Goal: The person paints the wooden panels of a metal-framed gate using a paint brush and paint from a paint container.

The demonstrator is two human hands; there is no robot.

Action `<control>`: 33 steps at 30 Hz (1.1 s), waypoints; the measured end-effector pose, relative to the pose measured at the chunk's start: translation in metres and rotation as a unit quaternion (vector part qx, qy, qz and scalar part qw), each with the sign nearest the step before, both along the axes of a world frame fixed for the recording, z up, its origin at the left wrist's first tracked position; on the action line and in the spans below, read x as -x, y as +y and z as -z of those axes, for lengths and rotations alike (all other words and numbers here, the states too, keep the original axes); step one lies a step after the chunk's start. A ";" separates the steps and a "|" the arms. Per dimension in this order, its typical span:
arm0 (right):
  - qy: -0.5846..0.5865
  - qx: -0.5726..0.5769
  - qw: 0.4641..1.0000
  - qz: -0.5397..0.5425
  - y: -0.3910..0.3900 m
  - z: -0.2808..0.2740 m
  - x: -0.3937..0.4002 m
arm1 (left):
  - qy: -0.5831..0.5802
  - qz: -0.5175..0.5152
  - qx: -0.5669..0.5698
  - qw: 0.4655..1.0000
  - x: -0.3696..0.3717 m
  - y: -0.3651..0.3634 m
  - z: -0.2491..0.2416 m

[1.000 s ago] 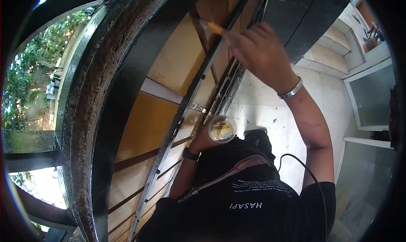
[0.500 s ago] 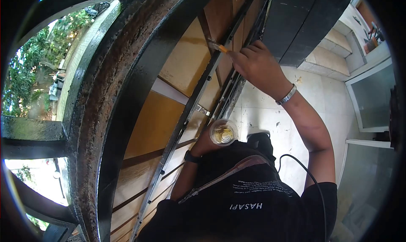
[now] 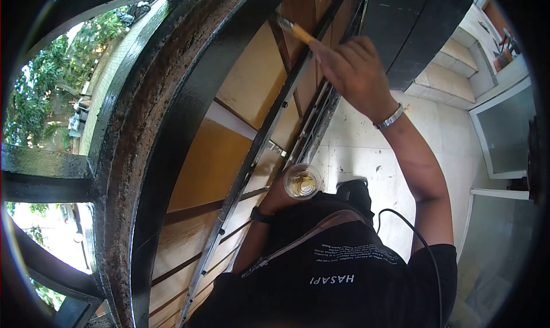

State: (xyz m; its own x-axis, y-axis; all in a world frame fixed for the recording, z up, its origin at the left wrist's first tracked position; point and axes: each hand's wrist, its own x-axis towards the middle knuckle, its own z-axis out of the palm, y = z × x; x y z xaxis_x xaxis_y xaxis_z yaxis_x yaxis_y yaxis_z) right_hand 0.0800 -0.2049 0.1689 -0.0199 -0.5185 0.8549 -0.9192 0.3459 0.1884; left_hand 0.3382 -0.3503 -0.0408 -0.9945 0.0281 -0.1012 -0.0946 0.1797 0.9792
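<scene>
My right hand (image 3: 354,70) grips the orange handle of a paintbrush (image 3: 301,33), its fingers closed round the end. The bristles rest at or just over the upper part of a slanted wooden panel (image 3: 252,79) with brown strips, behind dark metal bars. Lower down, my left hand (image 3: 278,195) is wrapped round a clear plastic cup (image 3: 302,182) holding some yellowish liquid. The cup is close to the metal frame edge, in front of my body. Part of the left hand is hidden behind the cup.
A thick dark metal frame (image 3: 172,139) with a rusty band curves along the left. Behind it are plants and a path. Tiled steps (image 3: 444,76) stand at the upper right, glass-panelled doors (image 3: 501,133) at the right. A black cable (image 3: 421,236) hangs over my right side.
My right hand has moved up slightly with the brush, whose bristles are now higher and further left on the panel. My left hand and the cup have hardly moved.
</scene>
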 end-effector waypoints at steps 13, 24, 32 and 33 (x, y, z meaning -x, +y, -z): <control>-0.107 -0.174 0.979 0.010 0.000 0.012 -0.001 | 0.021 -0.014 -0.001 1.000 -0.002 0.006 -0.005; -0.043 -0.087 0.995 0.014 0.008 0.032 -0.004 | 0.018 -0.029 -0.047 0.998 -0.010 0.012 -0.004; -0.067 -0.153 0.986 0.015 0.019 0.018 0.014 | 0.019 -0.027 -0.029 0.999 -0.009 0.015 -0.007; -0.067 -0.152 0.986 0.015 0.024 0.003 0.015 | 0.019 -0.026 -0.028 0.999 -0.010 0.015 -0.005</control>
State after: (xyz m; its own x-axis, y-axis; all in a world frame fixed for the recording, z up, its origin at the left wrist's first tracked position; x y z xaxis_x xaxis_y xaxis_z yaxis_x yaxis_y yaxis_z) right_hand 0.0645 -0.1807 0.1657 -0.1409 -0.7474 0.6493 -0.9328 0.3200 0.1658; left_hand 0.3485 -0.3357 -0.0357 -0.9979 -0.0201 -0.0621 -0.0641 0.1199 0.9907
